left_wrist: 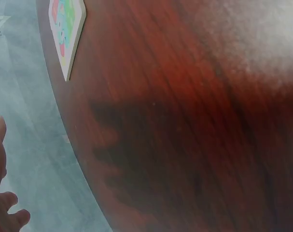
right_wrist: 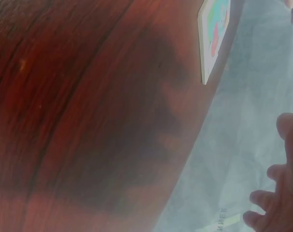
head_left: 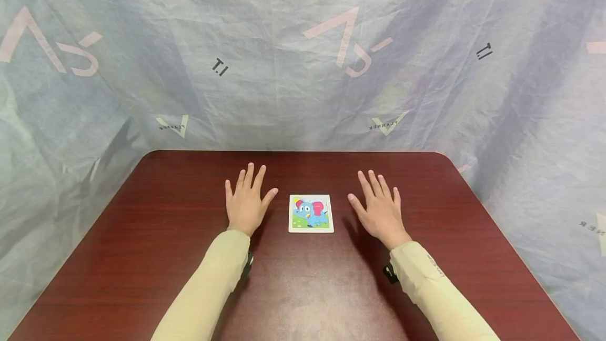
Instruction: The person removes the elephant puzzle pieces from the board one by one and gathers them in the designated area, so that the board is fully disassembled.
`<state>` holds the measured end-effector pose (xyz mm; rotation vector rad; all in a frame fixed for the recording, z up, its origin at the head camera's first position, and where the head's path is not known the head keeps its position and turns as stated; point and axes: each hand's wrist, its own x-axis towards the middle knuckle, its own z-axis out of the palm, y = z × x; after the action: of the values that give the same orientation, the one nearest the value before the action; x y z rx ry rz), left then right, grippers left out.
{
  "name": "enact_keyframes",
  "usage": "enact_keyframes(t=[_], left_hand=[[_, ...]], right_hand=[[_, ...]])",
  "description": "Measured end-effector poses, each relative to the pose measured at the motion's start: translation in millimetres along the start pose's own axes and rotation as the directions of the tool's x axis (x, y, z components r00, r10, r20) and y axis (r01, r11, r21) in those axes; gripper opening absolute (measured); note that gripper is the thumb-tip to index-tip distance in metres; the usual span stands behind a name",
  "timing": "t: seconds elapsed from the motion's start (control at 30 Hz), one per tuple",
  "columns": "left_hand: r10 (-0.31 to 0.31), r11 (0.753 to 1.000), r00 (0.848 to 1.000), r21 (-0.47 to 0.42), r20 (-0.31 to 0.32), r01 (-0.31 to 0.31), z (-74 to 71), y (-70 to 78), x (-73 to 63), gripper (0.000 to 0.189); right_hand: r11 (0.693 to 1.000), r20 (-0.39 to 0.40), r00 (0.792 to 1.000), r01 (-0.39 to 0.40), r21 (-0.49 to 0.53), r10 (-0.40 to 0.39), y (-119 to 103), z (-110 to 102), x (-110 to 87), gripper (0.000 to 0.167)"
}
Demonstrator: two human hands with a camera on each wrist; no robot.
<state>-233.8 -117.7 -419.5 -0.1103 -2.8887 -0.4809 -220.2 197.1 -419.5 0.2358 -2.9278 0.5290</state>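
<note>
A square, white-bordered picture board [head_left: 311, 213] with a blue cartoon elephant lies flat on the table between the two hands. To its left is the left hand [head_left: 246, 206], fingers spread and straight, palm down, holding nothing. The right hand [head_left: 380, 209] is spread the same way on the other side, apart from the board. Both wrist views show a shadow of spread fingers on the wood, so the hands seem held above it. In those views the board [left_wrist: 68, 29] shows at the top edge, seen from its side, and again as a tilted board [right_wrist: 213, 36].
The dark red wooden table [head_left: 142, 278] has rounded far corners. A pale grey cloth [head_left: 265, 104] with printed letters hangs behind it and along both sides. Dark straps with small devices sit at both wrists, below light sleeves [head_left: 203, 283].
</note>
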Motion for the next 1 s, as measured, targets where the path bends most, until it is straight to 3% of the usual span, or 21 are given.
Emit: enact_keyframes(t=[0.43,0.67,1.0], left_hand=[[0.076,0.997,0.997,-0.019,-0.034,-0.077,-0.9,4.9,6.5,0.073],[0.100,0.993,0.995,-0.066,-0.021,-0.101,0.4,10.1,8.4,0.075],[0.156,0.985,0.986,-0.083,0.057,-0.151,1.9,16.6,9.2,0.076]], right_hand=[[0.996,-0.144,0.987,0.074,0.053,-0.066,1,-1,6.1,0.061],[0.988,-0.146,0.987,0.090,0.123,-0.072,-2,-2,11.9,0.064],[0.959,-0.098,0.991,0.118,0.259,-0.095,-4,-1,22.1,0.064]])
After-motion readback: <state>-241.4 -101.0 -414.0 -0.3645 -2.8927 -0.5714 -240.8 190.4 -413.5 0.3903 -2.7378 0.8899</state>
